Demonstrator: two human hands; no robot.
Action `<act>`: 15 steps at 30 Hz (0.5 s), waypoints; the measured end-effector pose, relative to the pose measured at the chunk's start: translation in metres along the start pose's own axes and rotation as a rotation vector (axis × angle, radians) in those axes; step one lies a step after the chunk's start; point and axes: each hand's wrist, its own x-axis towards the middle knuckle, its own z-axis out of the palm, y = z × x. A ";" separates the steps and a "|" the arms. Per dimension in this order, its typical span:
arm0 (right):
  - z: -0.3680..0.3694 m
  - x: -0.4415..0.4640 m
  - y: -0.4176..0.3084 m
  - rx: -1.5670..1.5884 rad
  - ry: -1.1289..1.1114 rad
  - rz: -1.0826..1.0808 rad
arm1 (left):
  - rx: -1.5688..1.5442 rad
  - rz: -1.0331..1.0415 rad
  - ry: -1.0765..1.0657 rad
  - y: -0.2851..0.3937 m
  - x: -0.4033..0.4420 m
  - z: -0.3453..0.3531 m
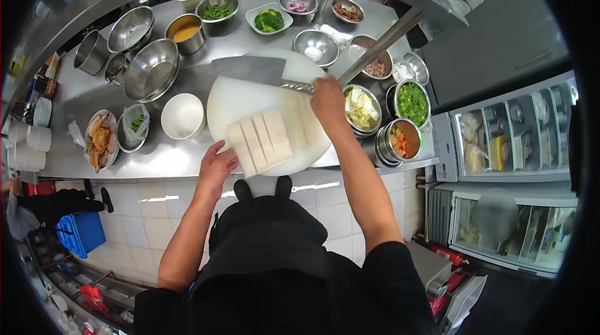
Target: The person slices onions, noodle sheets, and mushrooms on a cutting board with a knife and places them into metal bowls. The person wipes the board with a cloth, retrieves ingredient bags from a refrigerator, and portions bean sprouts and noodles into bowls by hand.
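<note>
My right hand [329,105] is wrapped round the handle of a cleaver [253,70], whose broad blade lies flat over the far side of a round white cutting board [222,100]. On the near part of the board is a pale block of what looks like tofu [267,138], cut lengthwise into several thick strips. Its near left corner reaches the board's edge. My left hand [217,165] is beside that corner with its fingers apart, holding nothing; whether a fingertip touches the block I cannot tell.
A white bowl [183,116] stands left of the board. Bowls of cut vegetables [361,110] and chopped greens [412,102] crowd the right. Broccoli [269,20] and empty metal bowls [151,69] sit farther back. A steel post [390,35] slants over the right side. Another person [47,210] is at far left.
</note>
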 end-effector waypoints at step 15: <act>0.007 -0.030 -0.031 0.360 -0.615 0.408 | 0.633 -0.094 -0.021 0.013 0.088 0.083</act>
